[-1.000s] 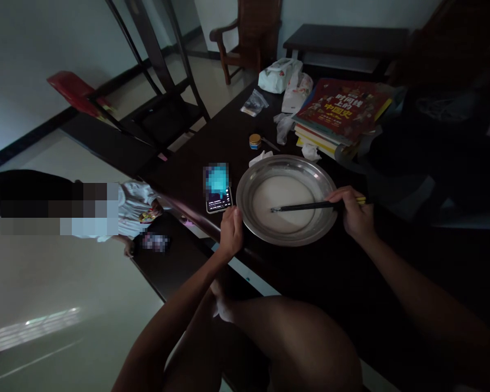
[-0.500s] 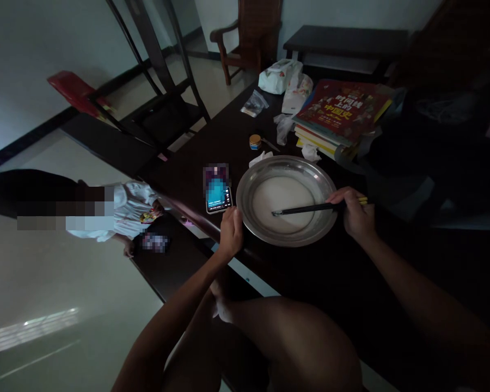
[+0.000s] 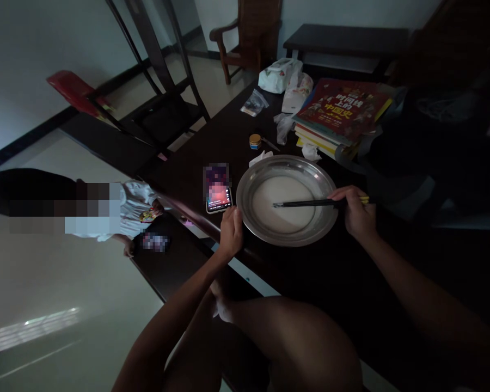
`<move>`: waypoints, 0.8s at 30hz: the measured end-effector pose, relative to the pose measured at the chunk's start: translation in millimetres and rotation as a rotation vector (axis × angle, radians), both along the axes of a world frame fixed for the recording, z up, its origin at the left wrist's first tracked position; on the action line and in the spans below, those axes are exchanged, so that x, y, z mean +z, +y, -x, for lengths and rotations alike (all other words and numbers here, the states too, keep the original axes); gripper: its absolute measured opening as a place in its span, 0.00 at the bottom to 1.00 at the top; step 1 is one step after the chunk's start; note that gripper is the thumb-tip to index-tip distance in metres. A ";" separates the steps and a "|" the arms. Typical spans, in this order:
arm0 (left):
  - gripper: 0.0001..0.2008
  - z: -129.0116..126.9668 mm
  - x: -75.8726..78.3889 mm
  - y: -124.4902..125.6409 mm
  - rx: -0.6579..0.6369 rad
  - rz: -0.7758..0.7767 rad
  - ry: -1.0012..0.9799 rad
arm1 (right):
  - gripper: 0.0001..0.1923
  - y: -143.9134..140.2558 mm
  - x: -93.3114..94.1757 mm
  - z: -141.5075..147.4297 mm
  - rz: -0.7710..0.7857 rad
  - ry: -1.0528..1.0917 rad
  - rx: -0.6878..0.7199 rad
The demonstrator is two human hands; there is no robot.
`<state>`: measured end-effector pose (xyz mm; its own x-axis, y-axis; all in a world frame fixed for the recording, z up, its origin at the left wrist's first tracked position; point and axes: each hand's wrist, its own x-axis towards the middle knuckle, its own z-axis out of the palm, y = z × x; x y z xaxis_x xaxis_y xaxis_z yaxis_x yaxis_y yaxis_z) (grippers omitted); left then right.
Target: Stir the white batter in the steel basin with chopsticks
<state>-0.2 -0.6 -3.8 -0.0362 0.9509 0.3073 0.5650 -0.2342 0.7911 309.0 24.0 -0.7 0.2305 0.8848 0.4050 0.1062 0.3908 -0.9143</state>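
Bare dark table lies open near the basin; phone, jar and books crowd beyond.

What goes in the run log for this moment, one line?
right hand: grip on chopsticks, tips in white liquid | left hand: grip on metal basin rim | phone: beside basin on dark table

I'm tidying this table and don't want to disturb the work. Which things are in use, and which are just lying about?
In use:
- round metal basin of white liquid, steadied by the left hand
- dark chopsticks, held by the right hand

Lying about:
- smartphone
- stack of books, red on top
- small yellow-lidded jar
- white plastic bags
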 end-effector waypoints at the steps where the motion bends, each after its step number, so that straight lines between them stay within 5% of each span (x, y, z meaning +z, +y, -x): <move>1: 0.33 0.0 -0.1 0.1 0.001 0.000 -0.001 | 0.23 0.0 0.1 0.0 -0.002 0.011 -0.001; 24: 0.34 0.8 0.6 -1.5 0.007 0.035 -0.008 | 0.22 -1.6 0.1 0.3 -0.015 -0.053 0.015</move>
<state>-1.0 -2.1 -3.2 -0.0450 0.9607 0.2740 0.5599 -0.2029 0.8033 308.8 22.4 -0.6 0.1957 0.8817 0.4293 0.1481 0.4061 -0.9017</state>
